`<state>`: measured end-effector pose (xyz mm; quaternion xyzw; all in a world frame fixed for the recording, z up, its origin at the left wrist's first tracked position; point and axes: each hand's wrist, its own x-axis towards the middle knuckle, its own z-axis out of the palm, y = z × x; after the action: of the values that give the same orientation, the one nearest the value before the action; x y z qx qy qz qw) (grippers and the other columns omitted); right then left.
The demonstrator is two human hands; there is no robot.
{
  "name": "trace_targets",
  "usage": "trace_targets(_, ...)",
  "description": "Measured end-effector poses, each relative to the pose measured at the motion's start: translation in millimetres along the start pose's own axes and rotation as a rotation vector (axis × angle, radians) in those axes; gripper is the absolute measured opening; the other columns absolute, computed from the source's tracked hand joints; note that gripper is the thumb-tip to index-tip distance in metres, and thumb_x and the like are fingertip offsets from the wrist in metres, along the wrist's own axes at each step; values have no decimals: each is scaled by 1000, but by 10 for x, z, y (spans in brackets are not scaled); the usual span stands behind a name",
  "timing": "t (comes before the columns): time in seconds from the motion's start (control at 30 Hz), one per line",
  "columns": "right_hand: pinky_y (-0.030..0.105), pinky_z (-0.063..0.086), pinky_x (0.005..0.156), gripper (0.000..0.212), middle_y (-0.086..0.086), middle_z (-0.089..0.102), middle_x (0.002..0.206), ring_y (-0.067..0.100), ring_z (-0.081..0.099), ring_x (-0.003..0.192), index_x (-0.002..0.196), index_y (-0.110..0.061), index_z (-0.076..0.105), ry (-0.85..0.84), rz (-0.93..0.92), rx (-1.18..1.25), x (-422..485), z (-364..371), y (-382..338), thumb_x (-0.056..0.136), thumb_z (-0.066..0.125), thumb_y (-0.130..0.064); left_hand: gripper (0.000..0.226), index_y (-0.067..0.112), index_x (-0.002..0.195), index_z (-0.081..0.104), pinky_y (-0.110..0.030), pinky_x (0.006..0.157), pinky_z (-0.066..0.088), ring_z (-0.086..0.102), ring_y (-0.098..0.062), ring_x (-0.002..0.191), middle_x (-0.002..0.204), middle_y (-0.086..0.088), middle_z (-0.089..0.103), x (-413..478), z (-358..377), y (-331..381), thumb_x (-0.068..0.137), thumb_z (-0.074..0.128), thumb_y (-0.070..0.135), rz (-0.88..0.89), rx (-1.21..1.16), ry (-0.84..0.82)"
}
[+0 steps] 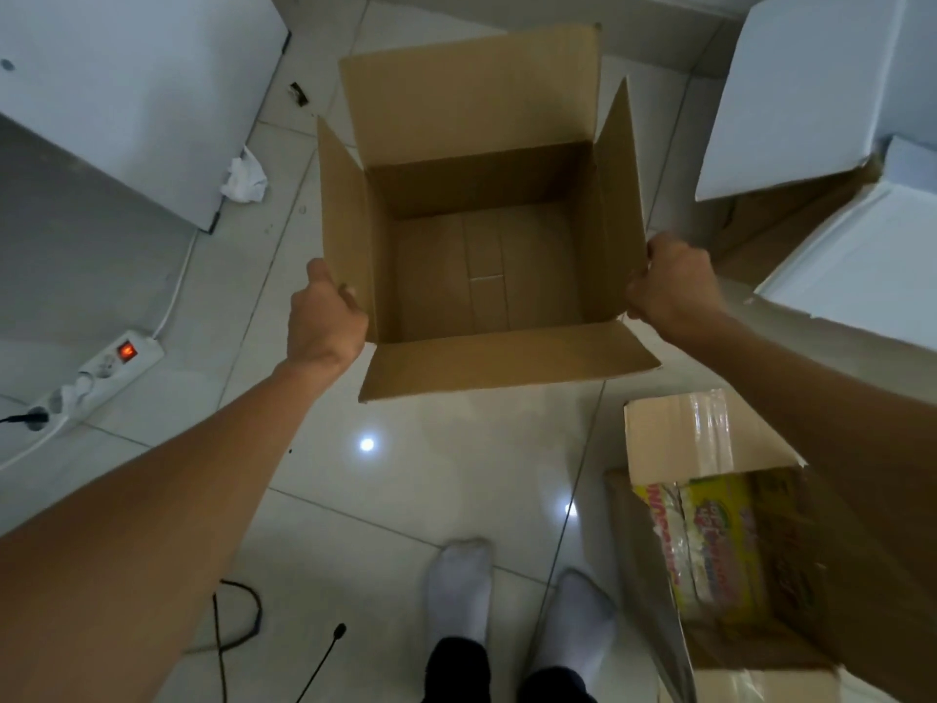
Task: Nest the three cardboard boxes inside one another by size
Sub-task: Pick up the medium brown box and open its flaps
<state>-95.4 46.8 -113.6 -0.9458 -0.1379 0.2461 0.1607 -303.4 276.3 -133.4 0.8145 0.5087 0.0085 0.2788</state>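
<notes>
A plain brown cardboard box (481, 215) is in the middle of the view, its four flaps up and its inside empty. My left hand (324, 317) grips the near end of its left flap. My right hand (669, 281) grips the near end of its right flap. A larger box with white outer flaps (831, 235) stands open at the right edge, partly out of view. A third brown box with a taped flap (710, 530) stands at the lower right, with colourful packets inside it; my right forearm hides part of it.
The floor is glossy white tile (405, 499). A white power strip (96, 378) with a lit red switch lies at the left, and black cables (238, 621) trail near my socked feet (459, 586). A white cabinet (127, 93) and crumpled white paper (246, 177) are at the upper left.
</notes>
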Motion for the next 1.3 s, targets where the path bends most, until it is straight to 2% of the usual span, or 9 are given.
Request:
trace_targets(0.4, 44, 59, 76, 24, 22, 68, 99, 33, 69, 81, 111, 2, 58, -70, 274, 240, -824, 270, 38, 87, 56, 0, 32, 1, 128, 43, -42, 83, 49, 59, -40, 102, 113, -25, 59, 10, -247, -135, 98, 44, 9, 66, 92, -121)
trace_targets(0.53, 26, 54, 59, 19, 19, 70, 96, 21, 69, 69, 108, -1, 59, -130, 305, 263, -1014, 350, 1, 89, 56, -3, 31, 1, 127, 44, -43, 85, 49, 59, -41, 102, 114, -25, 60, 34, -330, -241, 97, 45, 8, 61, 98, -131)
trace_targets(0.6, 27, 54, 60, 19, 19, 70, 96, 14, 68, 61, 107, -1, 60, -140, 320, 292, -1063, 387, -27, 90, 54, -3, 30, 0, 126, 45, -43, 84, 49, 58, -42, 101, 113, -27, 59, 38, -360, -277, 97, 45, 7, 68, 102, -121)
trace_targets(0.73, 29, 55, 70, 20, 20, 70, 98, 32, 69, 80, 108, 0, 61, -118, 314, 309, -1095, 419, -68, 91, 51, -4, 32, -1, 127, 44, -46, 88, 48, 57, -44, 103, 114, -27, 59, 71, -365, -326, 97, 44, 8, 75, 100, -107)
trace_targets(0.8, 28, 55, 69, 19, 20, 70, 97, 31, 70, 80, 108, 0, 61, -113, 319, 318, -1093, 426, -66, 91, 52, -5, 32, -1, 127, 44, -47, 89, 48, 57, -44, 103, 114, -27, 58, 94, -351, -346, 97, 45, 7, 71, 90, -96)
trace_targets(0.97, 44, 58, 79, 19, 20, 70, 100, 32, 70, 82, 108, -1, 61, -98, 354, 376, -1089, 426, -11, 91, 54, -7, 34, 2, 129, 42, -47, 83, 48, 57, -44, 101, 113, -26, 58, 100, -324, -371, 96, 47, 13, 61, 99, -67)
trace_targets(1.03, 43, 58, 81, 24, 17, 69, 102, 31, 69, 84, 111, -4, 60, -114, 348, 372, -1118, 400, 18, 91, 58, -15, 44, 7, 132, 36, -51, 85, 47, 54, -44, 107, 119, -25, 56, 74, -331, -352, 93, 53, 18, 59, 127, -16)
trace_targets(1.17, 36, 54, 82, 45, 14, 66, 112, 30, 64, 97, 122, -7, 54, -138, 354, 308, -1292, 238, 101, 87, 64, -35, 69, 9, 139, 27, -56, 103, 30, 30, -41, 132, 144, -23, 33, -85, -400, -223, 81, 63, 21, 128, 225, 146)
trace_targets(1.3, 29, 48, 77, 44, 15, 66, 113, 29, 63, 98, 122, -14, 52, -172, 389, 335, -1639, 27, 300, 84, 64, -34, 72, 9, 140, 26, -54, 107, 23, 24, -41, 136, 149, -23, 27, -425, -421, 71, 79, 62, 20, 178, 198, 160)
